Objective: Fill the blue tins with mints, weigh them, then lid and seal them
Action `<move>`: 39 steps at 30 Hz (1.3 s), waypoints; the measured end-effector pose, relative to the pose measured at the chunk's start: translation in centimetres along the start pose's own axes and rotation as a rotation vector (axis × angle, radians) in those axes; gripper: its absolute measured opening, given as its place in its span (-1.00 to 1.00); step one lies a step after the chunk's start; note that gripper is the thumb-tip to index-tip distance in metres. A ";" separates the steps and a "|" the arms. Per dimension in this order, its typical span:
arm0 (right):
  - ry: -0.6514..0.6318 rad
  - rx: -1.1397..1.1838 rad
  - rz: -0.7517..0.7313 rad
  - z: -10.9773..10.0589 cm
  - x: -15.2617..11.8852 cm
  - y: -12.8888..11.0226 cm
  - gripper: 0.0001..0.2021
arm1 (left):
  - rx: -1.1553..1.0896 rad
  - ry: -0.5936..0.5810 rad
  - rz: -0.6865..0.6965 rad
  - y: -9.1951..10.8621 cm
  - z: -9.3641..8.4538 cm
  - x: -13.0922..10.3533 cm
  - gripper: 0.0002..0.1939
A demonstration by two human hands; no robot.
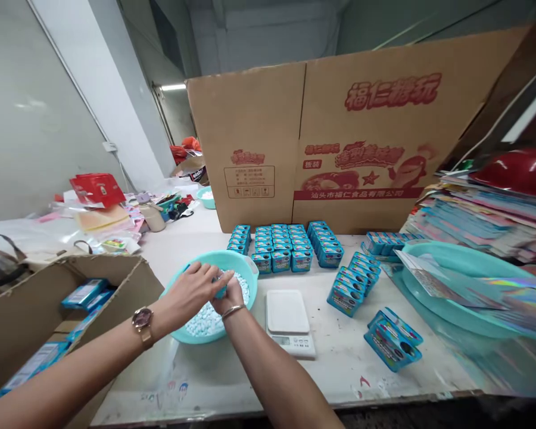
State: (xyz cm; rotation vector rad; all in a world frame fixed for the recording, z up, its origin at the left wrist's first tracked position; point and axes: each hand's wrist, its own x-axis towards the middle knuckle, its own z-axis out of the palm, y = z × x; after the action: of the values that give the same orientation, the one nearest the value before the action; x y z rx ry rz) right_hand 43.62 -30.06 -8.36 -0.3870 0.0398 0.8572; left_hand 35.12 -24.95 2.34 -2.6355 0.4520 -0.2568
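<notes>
Nearest me, to the left of the basin, an open cardboard box with rough, creased walls holds glossy blue packages, perhaps parked there to be within the left arm's reach. The left hand, above a wristwatch, meets the right hand, whose wrist wears a thin metal bracelet. The two hands are together over the basin, the right curled around a small blue item; whether the left grips it too or merely presses on it, I can't tell. Holding it there seems sensible, since anything dropped would land back among the pale blue pellets, small, smooth and rounded. The basin itself is round, thin turquoise plastic with a handle at its edge.

Just right of it sits a flat white scale, presumably kept close for checking weights. Further right on the stained white bench, two shiny blue packs lie near the front edge. Beyond the basin stand boxy blue packs in tidy rows, probably lined up to save room. Behind those rows, a big brown carton with red printing rises like a stiff, matte screen.
</notes>
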 end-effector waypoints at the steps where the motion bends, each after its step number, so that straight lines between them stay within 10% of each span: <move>1: 0.021 0.032 0.027 0.2 0.0 0.3 -0.84 | 0.007 -0.009 -0.001 -0.2 -0.2 0.0 -0.23; 27: 0.230 0.284 0.187 -0.5 1.1 0.2 -0.85 | -0.111 -0.212 -0.192 -2.2 1.3 0.0 -0.41; 39: 0.289 0.260 -0.065 -3.8 -6.0 -10.7 -0.78 | -1.222 0.370 -0.702 4.7 4.7 2.5 -0.51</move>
State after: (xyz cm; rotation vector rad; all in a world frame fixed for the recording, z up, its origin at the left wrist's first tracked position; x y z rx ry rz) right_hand 48.05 -42.04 -7.42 -0.2628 0.4005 0.7163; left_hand 37.33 -27.95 -3.75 -3.8811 -0.4175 -0.9389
